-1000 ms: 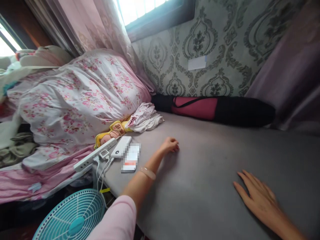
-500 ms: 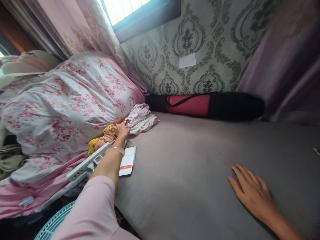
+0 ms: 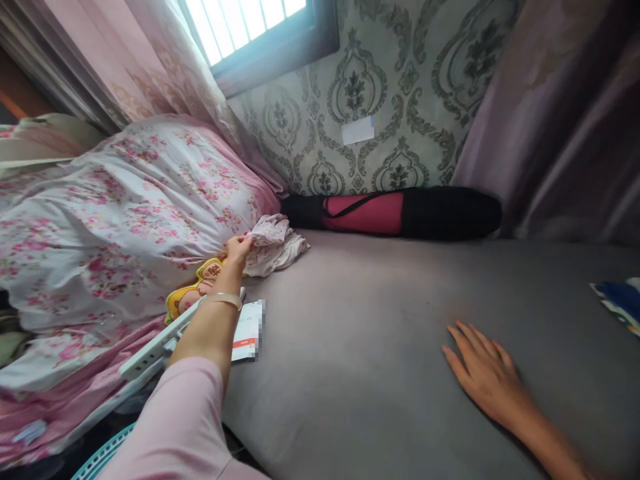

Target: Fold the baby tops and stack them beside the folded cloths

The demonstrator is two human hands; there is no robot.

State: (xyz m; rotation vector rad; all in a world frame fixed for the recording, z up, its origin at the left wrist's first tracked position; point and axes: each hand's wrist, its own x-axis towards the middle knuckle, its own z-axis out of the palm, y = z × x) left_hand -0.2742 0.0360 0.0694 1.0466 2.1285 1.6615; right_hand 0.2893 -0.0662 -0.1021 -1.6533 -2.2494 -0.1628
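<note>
My left hand (image 3: 239,247) is stretched far forward, its fingers pinching the edge of a crumpled pale cloth with small dark pink prints (image 3: 273,241). The cloth lies bunched on the grey bed sheet (image 3: 360,320), beside the floral bedding. Under my left forearm are a yellow cartoon-shaped cushion (image 3: 183,299), a white power strip (image 3: 150,350) and a phone with a lit screen (image 3: 247,330), each partly covered by the arm. My right hand (image 3: 487,370) rests palm down on the grey sheet, fingers spread, holding nothing.
A long black and red bag (image 3: 370,215) lies along the papered wall. White floral bedding (image 3: 115,227) is heaped at the left. A blue patterned cloth (image 3: 620,300) shows at the right edge. A turquoise plastic basket (image 3: 107,453) stands low at the left.
My left fingers have closed on the cloth, and its near edge is slightly lifted. The view has shifted a little to the right, bringing in the blue cloth. My right hand stays on the sheet.
</note>
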